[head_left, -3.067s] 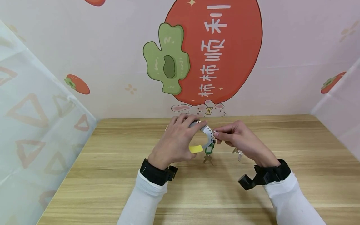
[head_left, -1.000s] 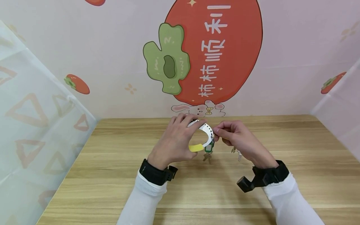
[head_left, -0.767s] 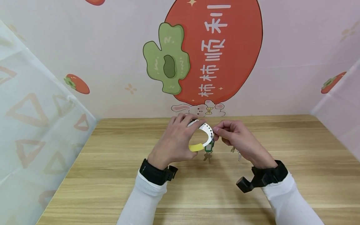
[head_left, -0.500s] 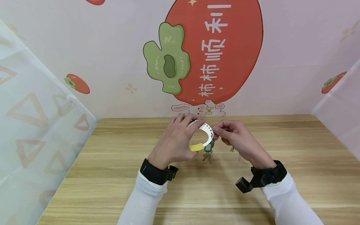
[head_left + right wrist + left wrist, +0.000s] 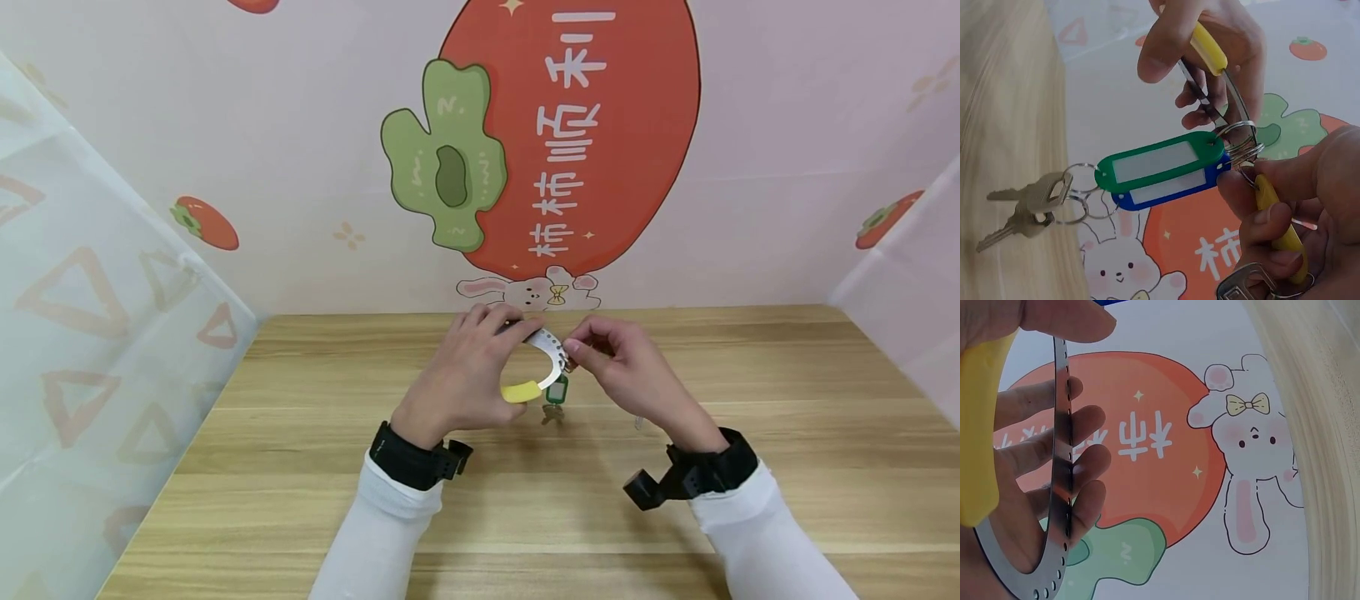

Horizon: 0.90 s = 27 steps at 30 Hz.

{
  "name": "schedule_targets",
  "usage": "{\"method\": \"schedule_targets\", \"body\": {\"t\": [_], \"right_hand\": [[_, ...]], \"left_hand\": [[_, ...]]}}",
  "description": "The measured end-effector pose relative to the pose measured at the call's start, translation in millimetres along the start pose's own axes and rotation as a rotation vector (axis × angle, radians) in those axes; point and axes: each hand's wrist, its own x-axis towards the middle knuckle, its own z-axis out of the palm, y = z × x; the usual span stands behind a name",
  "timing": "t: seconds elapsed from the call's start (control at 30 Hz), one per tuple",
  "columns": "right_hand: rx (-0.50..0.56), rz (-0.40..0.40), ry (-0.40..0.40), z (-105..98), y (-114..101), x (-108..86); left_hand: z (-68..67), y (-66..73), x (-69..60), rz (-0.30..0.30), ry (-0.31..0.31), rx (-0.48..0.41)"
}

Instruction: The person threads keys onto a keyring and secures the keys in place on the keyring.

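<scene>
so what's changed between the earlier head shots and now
The right hand has shifted slightly left, closer in against the metal ring. A small key seen below that hand earlier no longer shows in the head view. No hold was visibly taken or released; the left hand still grips the ring, and the green tag still hangs from it.

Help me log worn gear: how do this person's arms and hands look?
The person wears plain white fabric sleeves and two black wristbands, each with a small black block; the right one's juts farther. The left hand and right hand are ungloved.
</scene>
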Motion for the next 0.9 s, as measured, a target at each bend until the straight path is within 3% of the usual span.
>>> {"method": "schedule_targets", "body": {"t": [0.23, 0.5, 0.9], "right_hand": [[-0.120, -0.144, 0.030, -2, 3, -0.3], [-0.181, -0.311, 0.055, -6, 7, -0.8], [-0.164, -0.397, 0.041, -11, 9, 0.0]], "left_hand": [[0.3, -1.3, -0.7, 0.002, 0.012, -0.016], [-1.5, -2.2, -1.2, 0.002, 0.007, -0.038], [-3.8, -3.1, -1.8, -0.002, 0.004, -0.056]]}}
